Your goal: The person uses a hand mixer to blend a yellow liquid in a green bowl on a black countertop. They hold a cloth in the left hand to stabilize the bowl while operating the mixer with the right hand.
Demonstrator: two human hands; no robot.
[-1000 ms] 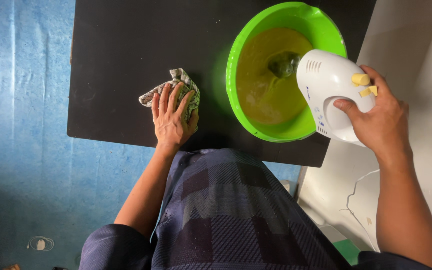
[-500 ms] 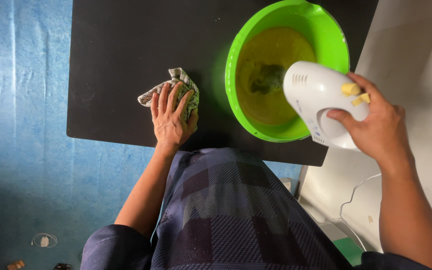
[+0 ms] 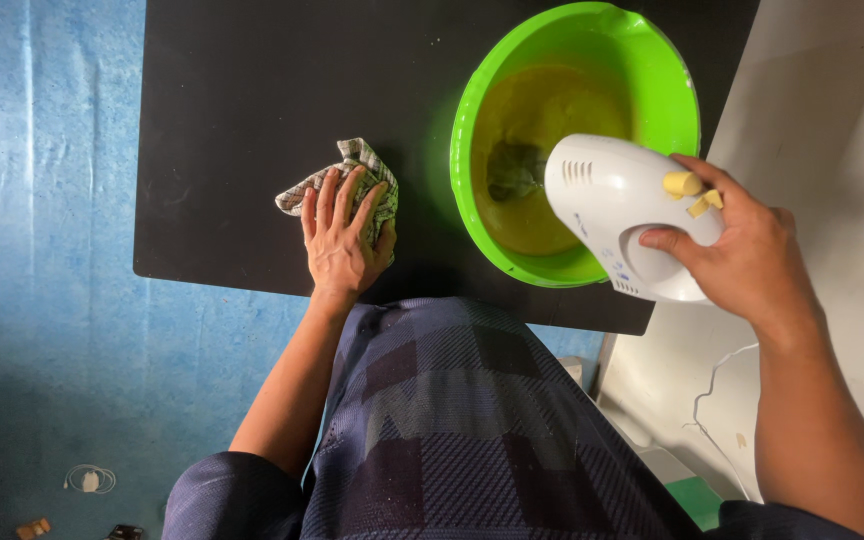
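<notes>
Right hand: the right hand (image 3: 752,255) is closed around the handle of a white electric hand mixer (image 3: 624,212), fingers wrapped under, thumb up near two pale yellow buttons on top
Hand mixer: held over the near right part of the green bowl (image 3: 472,130), body tilted, beaters down in the mix; the beaters show only as a dark blur
Bowl: a bright green plastic bowl standing at the far right corner of the black table (image 3: 252,90), its rim close to the table's right edge
Contents: yellow batter (image 3: 542,120) fills the lower part of the bowl; the mixer body hides the near right part of it
Left hand: the left hand (image 3: 340,235) lies palm down, fingers spread and flat, pressing a cloth rather than clasping it
Cloth: a crumpled checked cloth (image 3: 362,165), green and white, near the table's front edge, left of the bowl and clear of it; the fingers cover its near half
Table: black, matt top, a few pale specks towards the far edge; its front right corner sits just under the mixer
Obstructions: the person's lap in dark blue checked fabric (image 3: 452,420) comes right up to the front edge between the two arms
Surroundings: blue floor (image 3: 42,250) to the left with a small coiled white item (image 3: 84,481) lying on it; a white surface (image 3: 832,100) adjoins the table on the right, with a thin white cord (image 3: 712,375) trailing across it
</notes>
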